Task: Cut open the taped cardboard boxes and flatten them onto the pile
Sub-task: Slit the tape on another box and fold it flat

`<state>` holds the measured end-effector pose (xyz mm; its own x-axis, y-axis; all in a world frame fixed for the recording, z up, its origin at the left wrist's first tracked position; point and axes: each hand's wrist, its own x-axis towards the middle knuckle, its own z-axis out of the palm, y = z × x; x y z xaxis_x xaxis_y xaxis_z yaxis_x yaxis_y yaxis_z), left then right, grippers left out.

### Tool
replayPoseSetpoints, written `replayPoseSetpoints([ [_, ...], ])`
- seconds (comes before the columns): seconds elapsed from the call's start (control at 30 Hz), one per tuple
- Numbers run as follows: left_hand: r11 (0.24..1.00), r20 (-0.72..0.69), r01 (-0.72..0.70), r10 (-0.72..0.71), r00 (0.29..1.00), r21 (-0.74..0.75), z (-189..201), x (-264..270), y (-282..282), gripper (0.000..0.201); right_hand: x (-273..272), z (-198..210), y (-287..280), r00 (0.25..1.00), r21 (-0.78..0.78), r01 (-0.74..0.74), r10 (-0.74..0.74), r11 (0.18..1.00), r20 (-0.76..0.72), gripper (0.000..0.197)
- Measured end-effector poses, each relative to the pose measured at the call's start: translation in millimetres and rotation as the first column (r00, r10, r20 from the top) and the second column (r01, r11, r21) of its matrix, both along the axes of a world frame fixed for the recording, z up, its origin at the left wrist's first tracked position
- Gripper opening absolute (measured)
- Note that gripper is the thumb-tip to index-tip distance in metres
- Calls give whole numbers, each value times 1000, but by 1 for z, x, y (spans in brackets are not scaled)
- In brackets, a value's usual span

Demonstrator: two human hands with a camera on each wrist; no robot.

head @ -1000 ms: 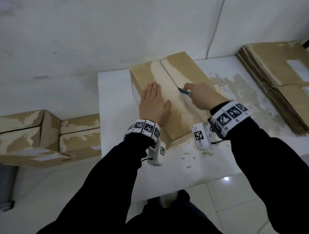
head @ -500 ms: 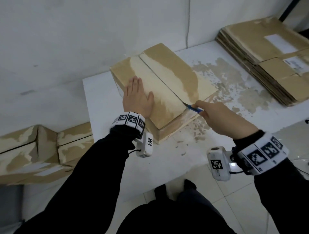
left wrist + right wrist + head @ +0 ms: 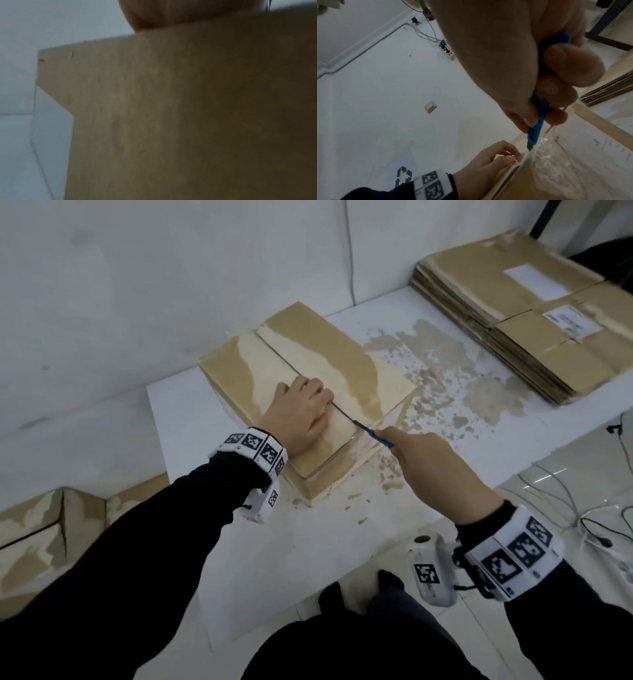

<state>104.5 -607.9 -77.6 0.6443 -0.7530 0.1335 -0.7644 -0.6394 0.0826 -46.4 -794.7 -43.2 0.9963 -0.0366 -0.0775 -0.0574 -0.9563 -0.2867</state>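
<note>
A taped cardboard box (image 3: 308, 371) lies on the white table (image 3: 239, 542), its centre seam slit along the top. My left hand (image 3: 318, 405) rests on the left flap with its fingers curled over the flap's edge at the seam; the right wrist view shows the left hand (image 3: 505, 154) hooked there. My right hand (image 3: 400, 440) grips a blue utility knife (image 3: 380, 438), blade tip at the seam's near end. In the right wrist view the knife (image 3: 537, 121) points down at crinkled clear tape (image 3: 544, 152). The left wrist view shows only the box wall (image 3: 171, 108).
A pile of flattened boxes (image 3: 513, 313) lies at the table's back right. Torn paper scraps (image 3: 445, 392) dot the table beside the box. More taped boxes (image 3: 41, 535) stand on the floor at left. Cables (image 3: 582, 515) and a power strip (image 3: 447, 52) lie on the floor at right.
My right hand drew the knife along the seam toward me to the box's near end. My left hand went from lying flat on the flap to curling its fingers at the seam.
</note>
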Motion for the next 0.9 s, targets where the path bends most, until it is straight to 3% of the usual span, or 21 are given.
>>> replayPoseSetpoints([
  [0.2,989,-20,146,-147,989,-22,-4,23,5,44,9,1,-8,999,147,20,-15,989,-33,38],
  [0.33,985,-27,157,-159,987,-67,-6,28,-5,40,5,0,1,1000,-6,14,-14,1000,-8,52],
  [0.4,979,-37,157,-163,986,-128,-7,29,-8,39,6,-1,-1,998,141,46,-40,989,-46,41],
  [0.5,963,-41,158,-171,984,-218,-6,31,-7,38,10,-2,-14,993,423,100,-66,901,-94,32],
  [0.73,952,7,131,-134,991,-278,-5,30,-10,35,17,0,-15,980,550,176,-92,816,-176,31],
  [0.9,938,5,127,-132,991,-321,-4,29,-10,32,22,2,-17,958,718,253,-65,648,-279,30],
])
